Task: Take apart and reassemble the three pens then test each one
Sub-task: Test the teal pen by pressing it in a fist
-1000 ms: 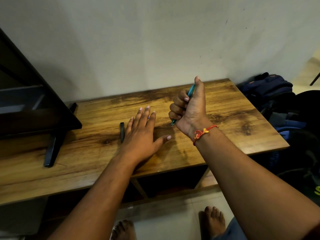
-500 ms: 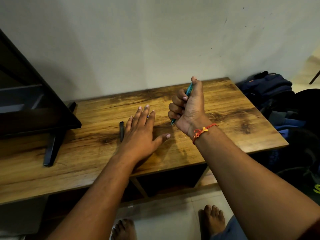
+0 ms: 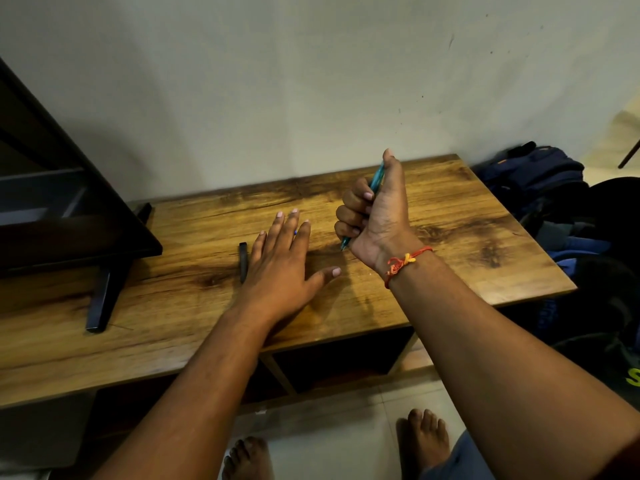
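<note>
our right hand (image 3: 374,220) fisted round the teal pen (image 3: 377,178), thumb on top, left hand (image 3: 280,271) flat on the wooden table (image 3: 467,244), black pen (image 3: 243,259) just left of it, dark cubby (image 3: 339,358) below, backpacks (image 3: 533,174) off right

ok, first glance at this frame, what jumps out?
The right hand stands out first: it is fisted round a teal pen, thumb on the top end and tip pointing down, over the middle of the wooden table. Next is the left hand, flat on the table beside it, with a slim black piece, probably of a pen, by its little finger.
</note>
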